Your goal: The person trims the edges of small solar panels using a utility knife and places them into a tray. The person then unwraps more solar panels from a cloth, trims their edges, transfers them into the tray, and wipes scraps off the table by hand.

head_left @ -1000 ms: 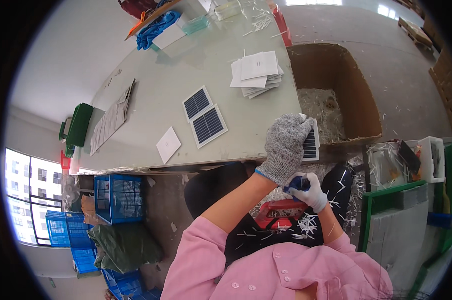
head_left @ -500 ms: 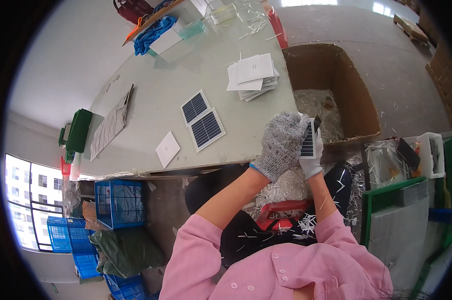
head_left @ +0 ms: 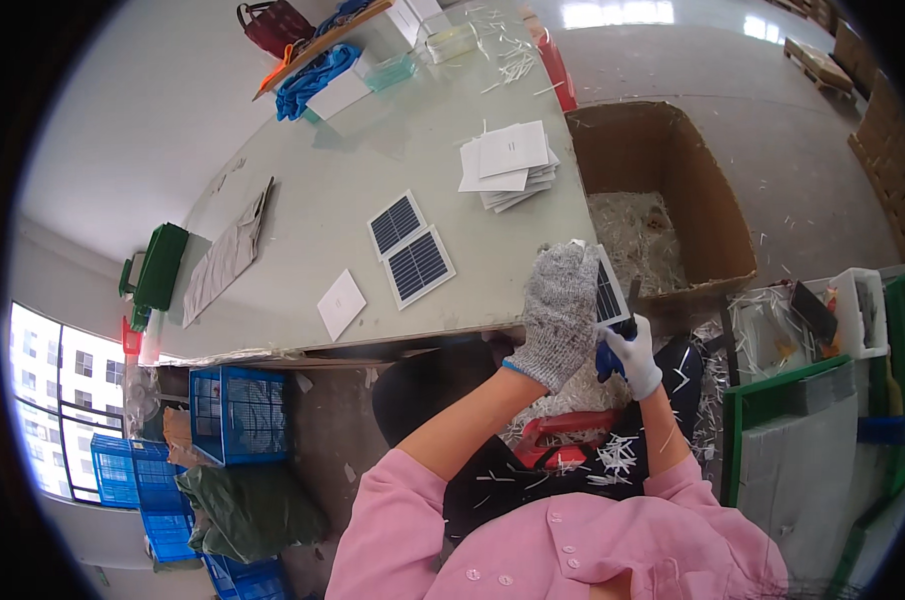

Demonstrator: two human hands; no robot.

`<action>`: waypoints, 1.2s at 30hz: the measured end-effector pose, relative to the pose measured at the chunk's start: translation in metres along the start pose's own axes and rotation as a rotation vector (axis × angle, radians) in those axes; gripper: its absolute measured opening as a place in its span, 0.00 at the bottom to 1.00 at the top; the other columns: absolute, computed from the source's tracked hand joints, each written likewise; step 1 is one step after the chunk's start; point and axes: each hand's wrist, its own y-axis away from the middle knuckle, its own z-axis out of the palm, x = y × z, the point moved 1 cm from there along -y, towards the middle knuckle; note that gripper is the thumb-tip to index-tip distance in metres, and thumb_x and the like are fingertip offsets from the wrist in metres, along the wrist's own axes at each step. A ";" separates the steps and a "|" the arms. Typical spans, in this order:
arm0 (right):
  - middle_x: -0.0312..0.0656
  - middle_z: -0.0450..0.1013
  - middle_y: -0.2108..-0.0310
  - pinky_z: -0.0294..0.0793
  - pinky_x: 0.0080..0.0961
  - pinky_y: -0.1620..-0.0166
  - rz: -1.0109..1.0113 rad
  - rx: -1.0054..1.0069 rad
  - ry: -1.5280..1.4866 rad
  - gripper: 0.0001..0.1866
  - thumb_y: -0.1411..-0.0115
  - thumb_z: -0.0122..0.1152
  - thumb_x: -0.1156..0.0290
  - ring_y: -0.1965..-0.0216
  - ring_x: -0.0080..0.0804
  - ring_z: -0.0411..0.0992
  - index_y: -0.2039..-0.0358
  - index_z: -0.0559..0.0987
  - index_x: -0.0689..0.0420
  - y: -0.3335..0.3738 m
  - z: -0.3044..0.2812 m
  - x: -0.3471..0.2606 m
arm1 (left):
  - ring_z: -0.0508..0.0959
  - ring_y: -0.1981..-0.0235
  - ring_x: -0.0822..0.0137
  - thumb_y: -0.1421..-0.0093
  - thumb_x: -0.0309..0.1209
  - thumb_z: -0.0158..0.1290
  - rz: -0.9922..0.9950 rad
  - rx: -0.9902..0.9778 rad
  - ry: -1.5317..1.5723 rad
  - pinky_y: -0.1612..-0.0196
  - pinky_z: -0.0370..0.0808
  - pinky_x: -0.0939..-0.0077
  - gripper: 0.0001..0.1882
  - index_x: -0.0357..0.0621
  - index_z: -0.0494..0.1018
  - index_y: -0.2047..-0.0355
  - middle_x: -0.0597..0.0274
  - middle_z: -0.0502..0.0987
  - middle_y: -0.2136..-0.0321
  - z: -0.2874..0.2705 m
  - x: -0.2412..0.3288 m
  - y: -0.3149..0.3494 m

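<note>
My left hand (head_left: 561, 310), in a grey knit glove with a blue cuff, grips a small solar panel (head_left: 609, 290) with a white border near the table's right edge. Close below the panel, my right hand (head_left: 635, 358) in a white glove is closed around a slim dark tool (head_left: 633, 296); its exact kind is hard to make out. Blue shows by those fingers, part of the tool or the glove. On the table lie two more solar panels (head_left: 397, 224) (head_left: 419, 267), one overlapping the other. A white square piece (head_left: 342, 305) rests nearer the front edge.
A stack of white squares (head_left: 513, 150) sits on the table (head_left: 303, 230). Right of it stands a deep cardboard box (head_left: 713, 190) with clear scraps inside. White strips cover my lap, beside a red object (head_left: 563, 432). Blue crates (head_left: 241, 412) stand lower left; a green-framed rack (head_left: 803, 440), right.
My right hand has moved down and back from the panel, bringing the dark tool lower. The panel has tilted and shows more of its face beside my left hand.
</note>
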 end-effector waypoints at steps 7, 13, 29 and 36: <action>0.33 0.72 0.82 0.68 0.19 0.75 0.165 -0.052 -0.019 0.09 0.47 0.63 0.69 0.79 0.16 0.69 0.73 0.77 0.63 0.000 0.005 -0.030 | 0.75 0.56 0.53 0.52 0.27 0.56 0.045 -0.081 0.301 0.52 0.72 0.59 0.21 0.44 0.75 0.55 0.56 0.76 0.58 0.003 -0.005 -0.026; 0.41 0.74 0.70 0.73 0.21 0.62 0.092 0.102 -0.059 0.16 0.49 0.62 0.79 0.67 0.22 0.74 0.58 0.73 0.65 0.052 0.026 0.002 | 0.73 0.56 0.51 0.50 0.27 0.53 -0.044 -0.074 0.225 0.51 0.69 0.57 0.21 0.42 0.72 0.53 0.52 0.74 0.59 0.004 -0.004 -0.025; 0.38 0.77 0.68 0.74 0.21 0.66 -0.104 -0.027 0.086 0.14 0.39 0.56 0.65 0.69 0.22 0.75 0.58 0.77 0.62 -0.011 0.008 -0.003 | 0.72 0.54 0.51 0.45 0.35 0.55 -0.094 -0.195 0.052 0.49 0.68 0.55 0.20 0.42 0.71 0.53 0.53 0.73 0.57 -0.009 -0.014 -0.019; 0.35 0.76 0.77 0.71 0.19 0.69 -0.046 0.030 0.068 0.08 0.51 0.62 0.78 0.75 0.19 0.72 0.68 0.78 0.62 0.009 0.026 -0.014 | 0.74 0.55 0.52 0.51 0.27 0.54 -0.052 -0.021 0.161 0.51 0.70 0.56 0.21 0.44 0.73 0.54 0.54 0.75 0.59 0.009 -0.002 -0.014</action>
